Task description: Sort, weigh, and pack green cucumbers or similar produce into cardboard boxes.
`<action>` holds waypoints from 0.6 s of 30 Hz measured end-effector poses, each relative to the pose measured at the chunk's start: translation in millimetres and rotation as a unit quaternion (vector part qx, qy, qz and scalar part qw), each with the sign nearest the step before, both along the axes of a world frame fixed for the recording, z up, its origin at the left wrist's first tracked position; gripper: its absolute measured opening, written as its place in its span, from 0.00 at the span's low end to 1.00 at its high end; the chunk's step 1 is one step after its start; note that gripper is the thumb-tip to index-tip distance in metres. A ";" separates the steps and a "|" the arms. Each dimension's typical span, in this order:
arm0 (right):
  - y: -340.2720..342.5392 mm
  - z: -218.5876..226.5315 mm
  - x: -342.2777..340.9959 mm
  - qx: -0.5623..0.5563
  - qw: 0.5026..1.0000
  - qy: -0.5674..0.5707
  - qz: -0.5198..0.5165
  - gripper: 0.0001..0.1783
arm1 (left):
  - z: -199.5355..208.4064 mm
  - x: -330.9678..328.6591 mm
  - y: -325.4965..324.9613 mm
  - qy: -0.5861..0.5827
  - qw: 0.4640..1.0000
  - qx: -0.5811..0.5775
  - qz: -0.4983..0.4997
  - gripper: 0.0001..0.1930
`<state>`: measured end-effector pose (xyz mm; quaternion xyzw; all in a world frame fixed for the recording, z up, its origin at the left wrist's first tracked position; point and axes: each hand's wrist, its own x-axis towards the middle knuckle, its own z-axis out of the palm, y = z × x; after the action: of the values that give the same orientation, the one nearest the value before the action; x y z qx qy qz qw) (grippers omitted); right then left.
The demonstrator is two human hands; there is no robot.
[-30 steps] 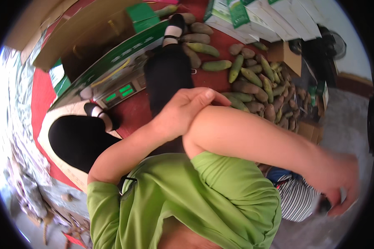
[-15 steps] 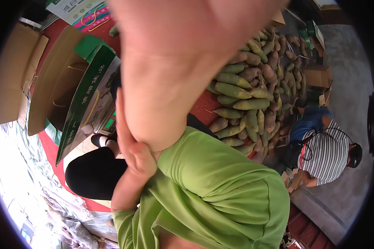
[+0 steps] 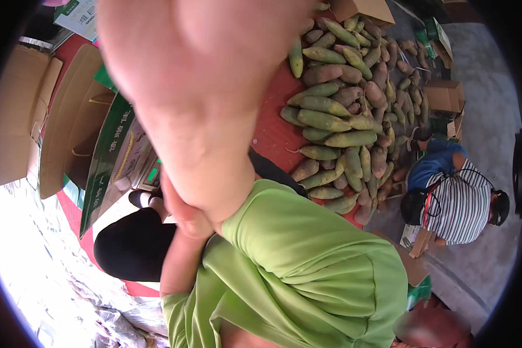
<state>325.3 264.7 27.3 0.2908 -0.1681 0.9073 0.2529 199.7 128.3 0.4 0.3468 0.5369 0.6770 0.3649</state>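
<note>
My right arm rises bare from a light green sleeve and fills the upper middle of the view. Its hand is very near and blurred, with the fingers beyond the upper edge, so I cannot see whether they hold anything. Below it, my left hand clasps the right arm near the elbow, its fingers partly hidden behind that arm. A green and white carton with a yellow cord handle stands left of the arm. To the right lies a large pile of long green and reddish-brown root vegetables.
Open brown cartons stand at the far left, above crumpled clear plastic sheeting. Red covering lies under the pile. A person in a striped shirt bends at the right beside cardboard boxes. Another person's head appears lower right.
My right arm has swung left, uncovering more of the vegetables. The left hand has slipped slightly lower, its fingers now more behind the arm. Another person's head has come in at lower right.
</note>
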 end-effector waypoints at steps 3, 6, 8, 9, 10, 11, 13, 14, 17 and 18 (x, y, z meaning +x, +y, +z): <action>-9.1 -23.3 -13.5 -0.009 1.000 -0.013 0.024 0.17 | 2.7 -8.4 6.0 -0.013 0.999 -0.009 -0.030 0.60; -13.6 -48.9 -33.2 -0.012 0.998 -0.023 0.050 0.18 | 0.8 -14.5 23.0 -0.030 0.974 0.209 -0.082 0.64; -18.2 -66.9 -50.1 -0.018 0.997 -0.028 0.073 0.19 | -8.8 -10.5 12.8 0.021 0.981 0.175 -0.074 0.59; -21.1 -75.9 -58.4 -0.020 0.996 -0.030 0.084 0.20 | -15.2 -9.5 12.8 0.046 0.984 0.158 -0.070 0.57; -22.9 -88.4 -69.3 -0.023 0.994 -0.035 0.098 0.20 | -19.7 6.5 8.1 0.070 0.985 0.142 -0.063 0.55; -23.4 -98.6 -78.7 -0.024 0.993 -0.037 0.106 0.21 | -23.4 11.1 1.4 0.094 0.986 0.126 -0.061 0.52; -18.8 -112.4 -93.7 -0.027 0.991 -0.042 0.125 0.21 | -33.3 17.1 -2.1 0.144 0.984 0.093 -0.056 0.48; -26.8 -113.1 -111.1 -0.029 0.989 -0.044 0.135 0.22 | -36.4 23.5 -6.3 0.169 0.981 0.077 -0.053 0.45; 18.9 -106.8 -104.1 -0.003 0.992 -0.116 0.047 0.19 | -52.5 26.9 -27.6 0.242 0.969 0.025 -0.038 0.39; 31.6 -98.6 -98.7 0.012 0.988 -0.153 -0.002 0.18 | -56.2 12.8 -33.6 0.304 0.947 -0.041 -0.095 0.42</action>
<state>226.5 296.3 -71.2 0.1515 -0.2159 0.9386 0.2225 212.5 94.6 -55.8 0.5704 0.6144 0.4788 0.2607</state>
